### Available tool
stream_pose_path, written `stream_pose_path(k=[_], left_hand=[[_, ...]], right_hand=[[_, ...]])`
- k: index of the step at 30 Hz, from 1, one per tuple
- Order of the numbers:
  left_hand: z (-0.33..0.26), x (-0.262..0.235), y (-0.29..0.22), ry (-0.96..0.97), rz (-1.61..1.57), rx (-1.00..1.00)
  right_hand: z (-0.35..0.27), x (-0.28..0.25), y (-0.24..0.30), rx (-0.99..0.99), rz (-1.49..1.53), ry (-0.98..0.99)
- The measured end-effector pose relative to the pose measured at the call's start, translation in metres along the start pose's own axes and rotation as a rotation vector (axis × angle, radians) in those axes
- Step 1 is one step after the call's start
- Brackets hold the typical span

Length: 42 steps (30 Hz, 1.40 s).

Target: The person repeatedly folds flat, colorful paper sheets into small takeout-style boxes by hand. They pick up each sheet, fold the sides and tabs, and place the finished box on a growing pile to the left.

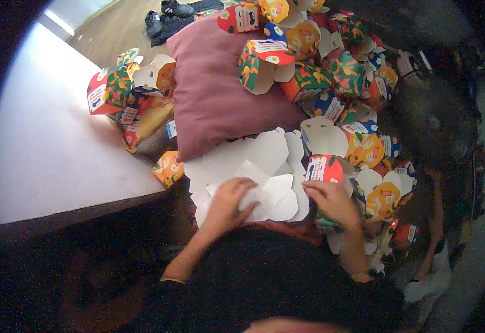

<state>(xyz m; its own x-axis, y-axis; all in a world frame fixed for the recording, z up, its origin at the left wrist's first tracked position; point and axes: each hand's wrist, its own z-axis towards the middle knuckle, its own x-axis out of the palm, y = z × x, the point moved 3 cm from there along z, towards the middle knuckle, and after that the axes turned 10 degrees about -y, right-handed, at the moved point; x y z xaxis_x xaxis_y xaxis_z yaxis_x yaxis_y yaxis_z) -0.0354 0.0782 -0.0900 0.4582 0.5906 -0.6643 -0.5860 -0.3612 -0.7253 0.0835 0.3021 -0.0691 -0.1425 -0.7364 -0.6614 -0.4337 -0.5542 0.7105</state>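
White card blanks (264, 152) lie under the left hand (232, 200), whose fingers are loosely bent and a little spread; they seem to rest on the top blank without grasping it. The right hand (334, 202) is at the right edge of the stack, its fingertips beside the lower part of a red box (324, 168); whether they pinch it, I cannot tell. In my judgement, the step in hand is handling the top blank, whose flaps appear a little raised, and the next move would call for both hands to lift its opposite walls evenly. Just beyond the blanks lies a mauve cushion (226, 83). Farther outward, formed boxes (384, 200) are heaped on the right, and fewer lie on the left, near a white surface (76, 155).
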Motion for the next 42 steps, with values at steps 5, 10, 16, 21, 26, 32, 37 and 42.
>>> stream_pose_path(k=[5,10,16,21,26,32,37,42], left_hand=[[-0.031,0.063,0.001,0.227,0.314,0.083],[-0.039,0.084,0.014,0.178,0.360,0.145],[-0.041,0.090,0.017,0.129,0.461,0.269],[-0.040,0.077,0.010,0.162,0.374,0.291],[-0.039,0.029,-0.003,0.079,0.152,0.381],[-0.031,-0.021,-0.012,0.084,-0.294,-0.083],[-0.011,-0.032,-0.043,0.133,-2.001,-0.585],[-0.002,-0.062,-0.064,0.050,-1.235,-0.748]], right_hand=[[0.009,0.070,-0.018,0.101,-0.114,-0.107],[0.013,0.093,-0.017,0.109,-0.306,-0.183],[0.003,0.089,-0.008,-0.114,-0.309,-0.287],[0.012,0.074,-0.015,-0.039,0.432,-0.194],[0.047,0.050,-0.015,-0.288,0.449,-0.020],[0.056,0.038,0.018,-0.378,0.732,-0.091],[0.011,0.025,0.075,-0.642,1.055,0.067],[-0.002,0.001,0.111,-0.864,0.348,-0.104]])
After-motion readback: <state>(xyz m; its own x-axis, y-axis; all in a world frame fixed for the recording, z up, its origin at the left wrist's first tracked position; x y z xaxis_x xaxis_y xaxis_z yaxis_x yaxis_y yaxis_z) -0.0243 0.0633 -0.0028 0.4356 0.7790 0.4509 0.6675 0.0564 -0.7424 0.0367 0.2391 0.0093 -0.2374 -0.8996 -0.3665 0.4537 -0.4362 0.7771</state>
